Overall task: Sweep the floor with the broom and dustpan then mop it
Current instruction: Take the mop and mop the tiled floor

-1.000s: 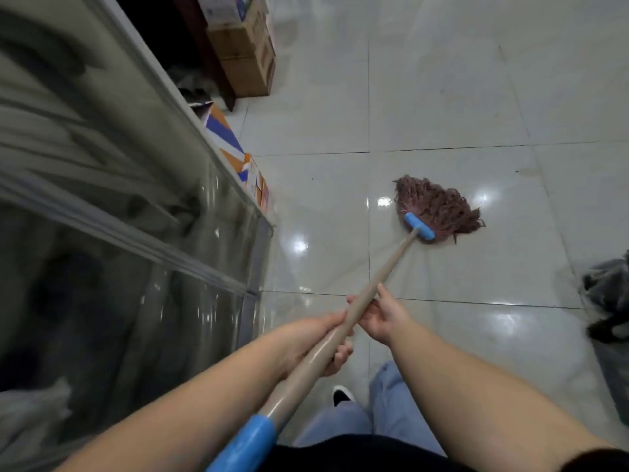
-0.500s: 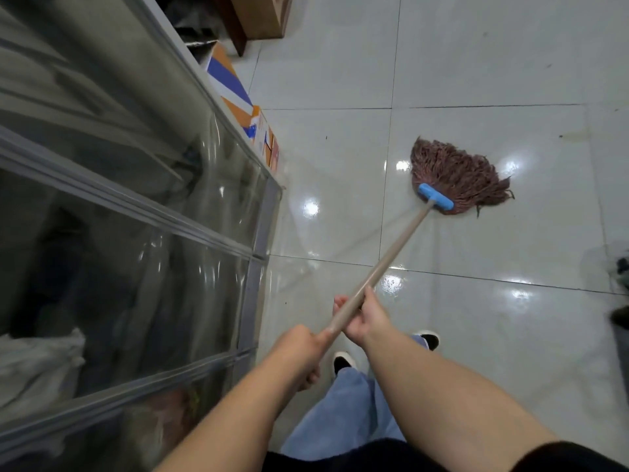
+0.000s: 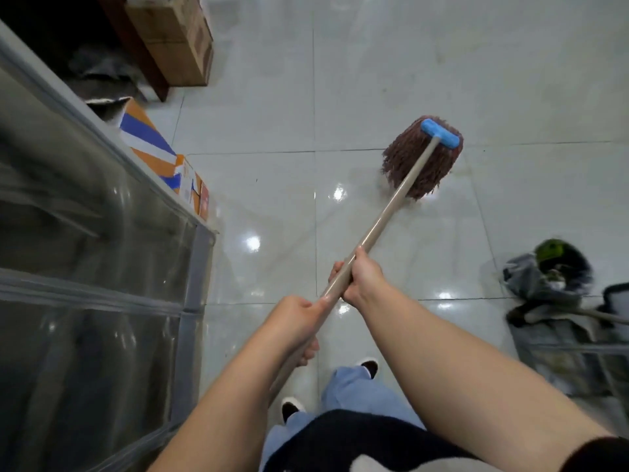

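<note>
Both hands, right hand (image 3: 362, 277) fwd of left hand (image 3: 295, 318), grip mop handle (image 3: 384, 212) running up-right to mop head (image 3: 413, 165) in upper-right frame.

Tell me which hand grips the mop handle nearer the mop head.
The right hand. It wraps the mop handle farther along toward the mop head, while the left hand holds the handle lower, closer to the body.

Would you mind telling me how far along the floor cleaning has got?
Sweeping looks finished: no broom is in either hand. Mopping is in hand: the left hand and right hand both grip the beige mop handle, its brown string mop head out on the glossy grey tiled floor. How much floor is left to mop cannot be told.
</note>
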The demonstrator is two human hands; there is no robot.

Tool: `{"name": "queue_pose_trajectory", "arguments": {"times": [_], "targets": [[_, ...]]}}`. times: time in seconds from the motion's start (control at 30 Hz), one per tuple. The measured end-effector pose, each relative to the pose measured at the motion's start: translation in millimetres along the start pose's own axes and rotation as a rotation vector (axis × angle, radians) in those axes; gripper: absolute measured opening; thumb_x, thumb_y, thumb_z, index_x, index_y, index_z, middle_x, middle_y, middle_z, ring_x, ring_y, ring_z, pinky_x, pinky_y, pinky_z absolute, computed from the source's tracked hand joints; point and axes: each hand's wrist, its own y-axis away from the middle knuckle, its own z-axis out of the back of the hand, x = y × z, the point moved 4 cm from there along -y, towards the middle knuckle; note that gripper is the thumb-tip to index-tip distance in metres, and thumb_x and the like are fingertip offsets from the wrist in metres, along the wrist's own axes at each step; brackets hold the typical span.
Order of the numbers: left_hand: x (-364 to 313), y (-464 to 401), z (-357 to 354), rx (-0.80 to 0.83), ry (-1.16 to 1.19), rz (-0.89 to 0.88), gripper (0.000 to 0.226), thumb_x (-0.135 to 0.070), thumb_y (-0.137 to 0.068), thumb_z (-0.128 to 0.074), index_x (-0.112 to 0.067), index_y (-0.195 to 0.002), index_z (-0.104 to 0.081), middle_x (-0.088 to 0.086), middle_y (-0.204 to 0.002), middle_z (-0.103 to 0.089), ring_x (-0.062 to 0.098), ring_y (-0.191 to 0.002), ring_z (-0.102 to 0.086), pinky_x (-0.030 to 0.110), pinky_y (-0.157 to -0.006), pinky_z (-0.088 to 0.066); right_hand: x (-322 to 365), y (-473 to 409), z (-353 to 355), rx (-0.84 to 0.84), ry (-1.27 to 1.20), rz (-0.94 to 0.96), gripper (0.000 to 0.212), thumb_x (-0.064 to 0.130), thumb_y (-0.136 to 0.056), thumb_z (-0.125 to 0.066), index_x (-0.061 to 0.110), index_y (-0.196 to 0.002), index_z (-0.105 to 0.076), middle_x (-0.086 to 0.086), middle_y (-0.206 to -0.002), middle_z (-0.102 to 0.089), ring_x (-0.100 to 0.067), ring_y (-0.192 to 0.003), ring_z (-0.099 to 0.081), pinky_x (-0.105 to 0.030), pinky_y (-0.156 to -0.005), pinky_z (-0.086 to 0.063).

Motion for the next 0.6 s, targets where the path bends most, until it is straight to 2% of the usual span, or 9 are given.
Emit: {"name": "queue_pose_trajectory", "arguments": {"times": [0.07, 0.17, 0.23, 0.43, 0.6], "targets": [[-37.6, -4.6, -6.9, 0.018, -0.035, -0.05, 0.041, -0.05, -0.09, -0.047, -0.01, -0.086, -0.056, 0.004, -0.037, -0.047, 0.013, -0.022, -0.04, 0.012, -0.036, -0.034, 40.2, 1.9, -1.5, 0.004, -0.02, 0.063, 0.034, 0.035, -0.1, -0.037, 0.013, -0.075, -0.038, -0.003, -0.037, -0.044, -0.014, -0.033, -0.045, -0.021, -0.042, -0.037], [-101.5, -9.7, -22.2, 0.048, -0.044, -0.136, 0.043, -0.051, -0.089, -0.048, -0.01, -0.086, -0.057, 0.004, -0.038, -0.048, 0.014, -0.022, -0.04, 0.013, -0.035, -0.035, 107.9, 1.4, 0.9, 0.0, -0.031, 0.14, 0.035, 0.037, -0.099, -0.039, 0.009, -0.078, -0.04, -0.007, -0.054, -0.044, -0.017, -0.046, -0.044, -0.025, -0.045, -0.039], [-140.2, -14.1, -34.9, 0.073, -0.055, -0.185, 0.045, -0.052, -0.088, -0.048, -0.008, -0.091, -0.058, 0.002, -0.034, -0.048, 0.014, -0.023, -0.04, 0.013, -0.035, -0.035, 151.8, 0.8, 5.0, -0.01, -0.051, 0.186, 0.035, 0.037, -0.099, -0.039, 0.008, -0.078, -0.042, -0.008, -0.058, -0.046, -0.019, -0.049, -0.044, -0.027, -0.046, -0.04], [-258.7, -39.5, -70.3, 0.134, -0.161, -0.335, 0.048, -0.054, -0.089, -0.045, -0.009, -0.096, -0.059, 0.007, -0.05, -0.052, 0.013, -0.026, -0.042, 0.014, -0.036, -0.036, 275.9, -6.9, 13.2, -0.038, -0.136, 0.323, 0.037, 0.036, -0.099, -0.04, 0.009, -0.075, -0.042, -0.009, -0.061, -0.048, -0.019, -0.051, -0.046, -0.029, -0.048, -0.04], [-388.7, -87.7, -121.2, 0.263, -0.201, -0.387, 0.044, -0.05, -0.09, -0.046, -0.008, -0.093, -0.06, 0.004, -0.041, -0.049, 0.014, -0.025, -0.04, 0.013, -0.035, -0.035, 408.7, -43.2, 27.8, -0.14, -0.184, 0.434, 0.035, 0.033, -0.101, -0.035, 0.01, -0.075, -0.038, -0.011, -0.063, -0.049, -0.021, -0.053, -0.047, -0.031, -0.052, -0.042]]}}
